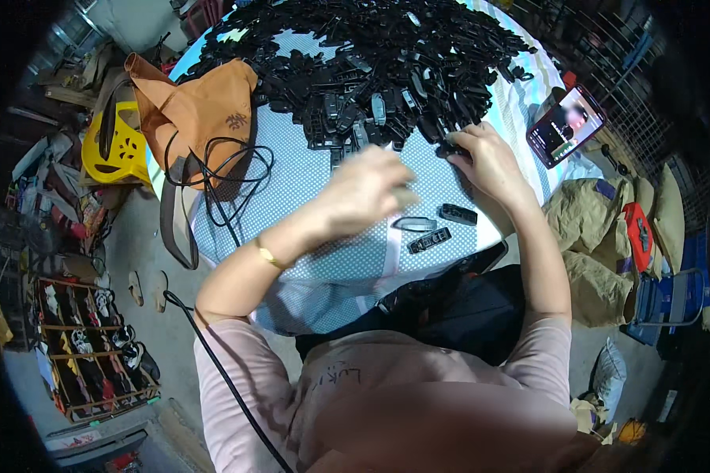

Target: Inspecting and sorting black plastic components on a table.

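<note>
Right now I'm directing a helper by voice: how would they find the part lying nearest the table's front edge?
Start at the round cloth-covered table and its big black pile. Three loose parts lie nearer the person; the black part is lowest, tilted, below the silvery one.

1. Left hand (368, 188): motion-blurred; fingers and any held part indistinguishable.
2. Right hand (487, 158): fingertips partly hidden behind small black part (452, 148).
3. Black parts heap (371, 59): far side cut off by upper edge; single pieces too small to tell.
4. Phone (565, 124): screen content blurred.
</note>
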Tool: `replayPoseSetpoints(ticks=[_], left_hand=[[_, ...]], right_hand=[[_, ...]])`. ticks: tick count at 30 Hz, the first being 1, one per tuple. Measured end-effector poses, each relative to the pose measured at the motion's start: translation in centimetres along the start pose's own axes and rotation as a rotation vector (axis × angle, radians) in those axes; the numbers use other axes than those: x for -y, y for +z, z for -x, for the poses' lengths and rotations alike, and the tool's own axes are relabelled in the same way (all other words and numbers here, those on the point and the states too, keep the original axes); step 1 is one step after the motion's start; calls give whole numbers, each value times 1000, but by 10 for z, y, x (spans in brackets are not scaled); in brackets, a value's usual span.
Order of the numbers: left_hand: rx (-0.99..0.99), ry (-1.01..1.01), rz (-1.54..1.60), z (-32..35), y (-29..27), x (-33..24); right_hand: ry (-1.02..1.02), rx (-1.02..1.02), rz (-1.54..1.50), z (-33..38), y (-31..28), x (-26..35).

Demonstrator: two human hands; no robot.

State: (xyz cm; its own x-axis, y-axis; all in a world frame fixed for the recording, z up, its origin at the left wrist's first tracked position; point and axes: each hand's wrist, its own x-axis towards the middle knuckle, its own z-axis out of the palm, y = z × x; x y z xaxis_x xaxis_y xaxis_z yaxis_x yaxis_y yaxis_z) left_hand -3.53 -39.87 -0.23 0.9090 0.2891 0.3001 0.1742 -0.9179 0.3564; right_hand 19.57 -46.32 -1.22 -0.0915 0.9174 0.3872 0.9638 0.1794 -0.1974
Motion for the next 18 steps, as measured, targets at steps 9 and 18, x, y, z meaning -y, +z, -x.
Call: replayPoseSetpoints(ticks=[9,18], left_hand=[[-40,-393,-127,16,-9,27],[-178,-367,52,-33,31,18]], right_hand=[[11,106,-124,-9,-11,9],[135,-19,-938,-6,5,20]])
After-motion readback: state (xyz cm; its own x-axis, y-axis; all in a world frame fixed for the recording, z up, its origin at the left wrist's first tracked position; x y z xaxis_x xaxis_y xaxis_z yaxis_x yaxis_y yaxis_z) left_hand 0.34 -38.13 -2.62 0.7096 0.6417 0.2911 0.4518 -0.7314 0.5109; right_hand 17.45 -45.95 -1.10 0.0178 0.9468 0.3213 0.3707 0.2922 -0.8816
